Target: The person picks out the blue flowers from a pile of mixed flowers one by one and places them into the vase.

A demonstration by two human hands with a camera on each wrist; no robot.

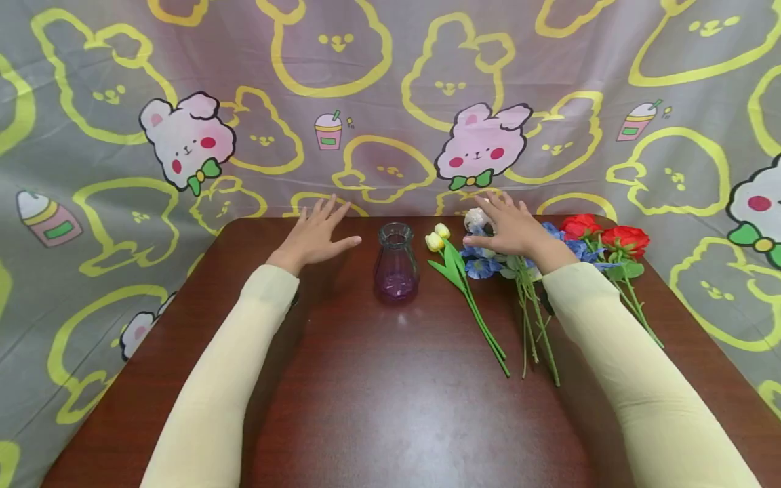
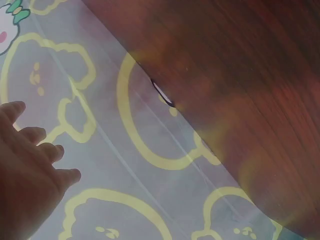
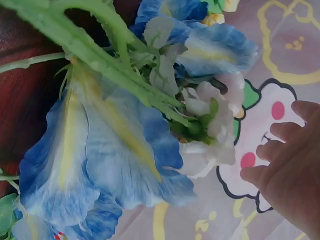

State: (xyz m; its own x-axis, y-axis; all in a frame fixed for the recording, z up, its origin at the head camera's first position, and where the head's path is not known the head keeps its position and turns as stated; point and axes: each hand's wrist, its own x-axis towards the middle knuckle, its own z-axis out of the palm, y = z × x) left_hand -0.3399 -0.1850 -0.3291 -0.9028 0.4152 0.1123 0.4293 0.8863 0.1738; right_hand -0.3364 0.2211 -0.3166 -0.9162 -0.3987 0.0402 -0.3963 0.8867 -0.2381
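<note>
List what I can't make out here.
Head: part of the blue flowers, hidden behind the right hand.
Left wrist: part of the left hand, cut off by the left edge.
Right wrist: one end of the thick green stem, cut off at the top-left corner.

Long pale-cream sleeves [image 1: 210,386], plain cuffs [image 1: 266,291], bare hands [image 1: 314,236], small dark pieces [image 1: 295,298] beside both cuffs

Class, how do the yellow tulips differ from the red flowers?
The yellow tulips have small, smooth, pale heads; the red flowers have larger, ruffled, vivid ones. The tulips lie nearer the vase; the red flowers lie farther right. Both have green stems and lie on the table.
</note>
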